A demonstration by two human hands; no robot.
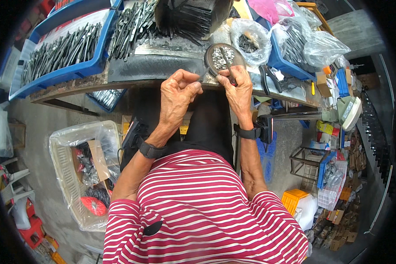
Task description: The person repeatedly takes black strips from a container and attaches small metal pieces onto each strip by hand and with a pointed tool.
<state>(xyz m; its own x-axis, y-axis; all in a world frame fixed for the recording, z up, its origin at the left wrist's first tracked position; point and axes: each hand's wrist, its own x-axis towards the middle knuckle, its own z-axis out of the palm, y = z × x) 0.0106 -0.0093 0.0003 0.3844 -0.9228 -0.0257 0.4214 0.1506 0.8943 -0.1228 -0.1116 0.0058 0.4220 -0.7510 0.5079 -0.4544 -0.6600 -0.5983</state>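
Observation:
My right hand (pixel 239 93) pinches a thin dark metal strip (pixel 227 60) between thumb and fingers at the bench edge. The strip's far end lies over a round shallow dish (pixel 211 69) that holds many small shiny metal pieces (pixel 218 58). To the left, my left hand (pixel 176 97) is raised in front of the bench edge, fingers curled and the thumb drawn toward them. Whatever may be between its fingertips is too small to make out. A dark flat plate (pixel 156 68) lies on the bench beyond this hand.
Blue bins of dark metal strips stand left (pixel 75 64) and right (pixel 290 66), with loose strips (pixel 132 28) between. An open metal container (pixel 187 20) lies behind the dish. Black-handled pliers (pixel 265 79) and a plastic bag (pixel 251 37) are right. A lined basket (pixel 66 176) sits below left.

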